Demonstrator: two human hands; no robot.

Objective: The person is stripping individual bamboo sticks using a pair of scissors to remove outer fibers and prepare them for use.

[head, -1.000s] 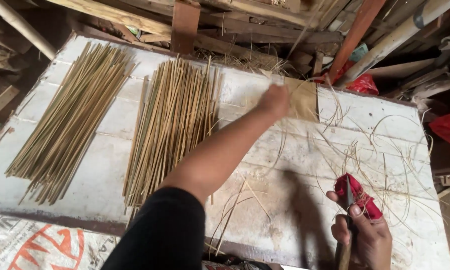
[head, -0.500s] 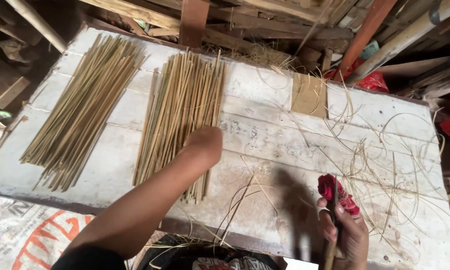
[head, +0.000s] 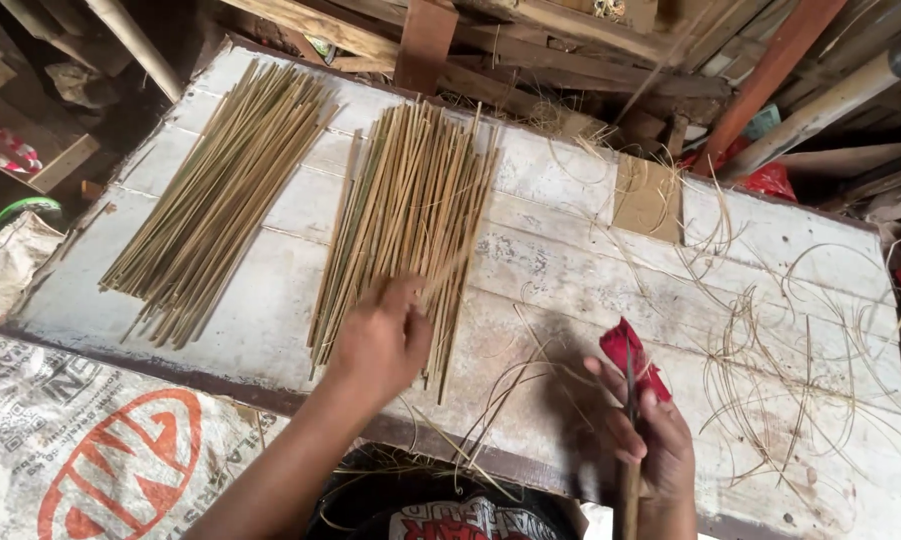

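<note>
- The middle bundle of bamboo sticks [head: 405, 215] is lying fanned on the white plank table [head: 570, 270], its lower ends reaching toward the near edge.
- The left hand [head: 378, 345] is resting on those lower ends, fingers curled down over a few sticks; whether it is pinching one, I cannot tell.
- The right hand [head: 645, 440] is gripping a thin blade [head: 630, 400], fingers closed around it, with a red cloth [head: 628, 352] wrapped at the top.
- A second bundle of sticks [head: 220, 200] is lying well apart to the left.
- Thin curled shavings [head: 770, 330] are sprawling across the right side of the table.
- A cardboard piece [head: 648, 198] is sitting near the far edge.
</note>
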